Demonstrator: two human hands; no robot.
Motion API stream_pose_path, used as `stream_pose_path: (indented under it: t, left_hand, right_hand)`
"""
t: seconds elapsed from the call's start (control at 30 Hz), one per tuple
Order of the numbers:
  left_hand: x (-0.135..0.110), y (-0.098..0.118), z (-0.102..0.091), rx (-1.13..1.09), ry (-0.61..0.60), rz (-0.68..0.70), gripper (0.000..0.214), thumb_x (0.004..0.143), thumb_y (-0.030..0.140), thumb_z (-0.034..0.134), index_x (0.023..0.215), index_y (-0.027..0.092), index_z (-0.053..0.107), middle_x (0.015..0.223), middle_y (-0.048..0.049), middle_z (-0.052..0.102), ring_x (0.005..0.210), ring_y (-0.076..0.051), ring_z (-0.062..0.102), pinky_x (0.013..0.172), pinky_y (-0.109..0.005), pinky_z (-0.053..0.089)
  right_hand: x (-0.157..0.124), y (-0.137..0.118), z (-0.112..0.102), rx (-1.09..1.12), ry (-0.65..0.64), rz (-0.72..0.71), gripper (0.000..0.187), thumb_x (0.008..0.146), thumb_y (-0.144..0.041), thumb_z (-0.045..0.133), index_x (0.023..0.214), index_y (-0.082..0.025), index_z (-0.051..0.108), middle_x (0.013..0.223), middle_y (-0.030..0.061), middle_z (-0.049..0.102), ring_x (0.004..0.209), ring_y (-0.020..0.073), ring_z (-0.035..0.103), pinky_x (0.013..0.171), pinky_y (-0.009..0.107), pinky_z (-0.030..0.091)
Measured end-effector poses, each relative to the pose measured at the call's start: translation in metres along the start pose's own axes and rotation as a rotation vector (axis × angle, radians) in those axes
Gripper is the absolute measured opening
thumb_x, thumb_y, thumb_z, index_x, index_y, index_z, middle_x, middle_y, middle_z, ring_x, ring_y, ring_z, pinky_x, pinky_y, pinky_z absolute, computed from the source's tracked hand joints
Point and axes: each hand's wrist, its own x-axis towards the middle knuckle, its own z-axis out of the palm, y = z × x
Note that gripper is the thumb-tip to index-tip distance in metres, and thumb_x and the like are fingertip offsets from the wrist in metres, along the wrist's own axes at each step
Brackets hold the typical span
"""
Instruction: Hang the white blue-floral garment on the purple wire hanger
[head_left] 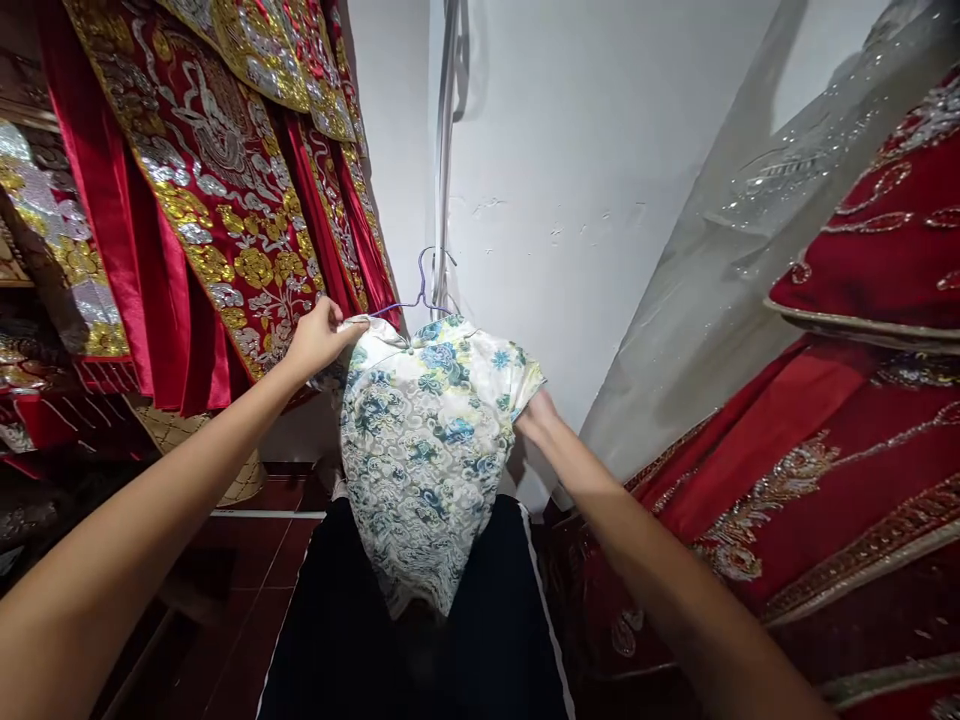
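A white dress (pixel 427 450) with blue and green flowers hangs in front of me on a purple wire hanger (pixel 421 290). The hanger's hook is at the metal pole by the wall. With thumb and fingers, my left hand (pixel 322 335) pinches the cloth at the dress's left shoulder, where one end of the hanger wire shows bare. My right hand (pixel 536 412) is inside the short sleeve on the right; only its wrist shows, and the fingers are hidden by the cloth. The lower part of the dress hangs down between my dark-trousered legs.
Red costumes (pixel 225 200) with gold and silver embroidery hang on the left. At the right are red beaded garments (pixel 795 450) and a clear plastic cover (pixel 697 260). A metal pole (pixel 444 130) runs along the white wall (pixel 577 130). Dark red tiles (pixel 251 560) cover the floor.
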Motion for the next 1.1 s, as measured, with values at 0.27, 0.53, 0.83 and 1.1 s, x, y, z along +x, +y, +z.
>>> stream_pose_path:
  t: [0.27,0.53,0.83,1.1]
  left_hand:
    - [-0.001,0.0,0.001,-0.128,0.072,0.085,0.036,0.093,0.044,0.045,0.095,0.016,0.067,0.087,-0.0056,0.069,0.077,-0.019,0.058,0.069,-0.027,0.039]
    - [-0.016,-0.01,0.013,-0.172,-0.058,0.08,0.04,0.091,0.051,0.049,0.08,0.016,0.065,0.073,-0.0033,0.063,0.069,-0.019,0.054,0.065,-0.029,0.038]
    - [-0.063,0.078,0.055,-0.825,-0.381,0.182,0.038,0.091,0.053,0.054,0.096,0.017,0.066,0.092,-0.0057,0.065,0.085,-0.018,0.06,0.078,-0.029,0.047]
    - [-0.077,0.151,0.078,-1.307,-0.523,-0.01,0.035,0.087,0.05,0.062,0.102,0.019,0.068,0.109,-0.0093,0.068,0.103,-0.023,0.064,0.095,-0.036,0.047]
  right_hand:
    - [0.087,-0.042,0.0,0.309,-0.021,0.008,0.03,0.089,-0.044,0.058,0.099,-0.018,0.068,0.094,0.0094,0.075,0.104,0.0285,0.068,0.096,0.048,0.052]
    - [0.052,-0.058,0.028,0.093,-0.522,0.222,0.066,0.089,-0.073,0.039,0.103,-0.016,0.07,0.096,0.0116,0.074,0.104,0.0293,0.068,0.094,0.046,0.051]
    - [0.009,0.05,0.027,-0.889,-0.401,-0.186,0.102,0.071,-0.05,0.075,0.155,-0.018,0.024,0.156,0.0189,0.032,0.142,0.0359,0.033,0.115,0.055,0.03]
    - [-0.01,0.058,0.05,-1.052,0.108,-0.464,0.084,0.065,-0.036,0.071,0.139,-0.017,0.035,0.134,0.0188,0.045,0.126,0.0387,0.042,0.109,0.054,0.035]
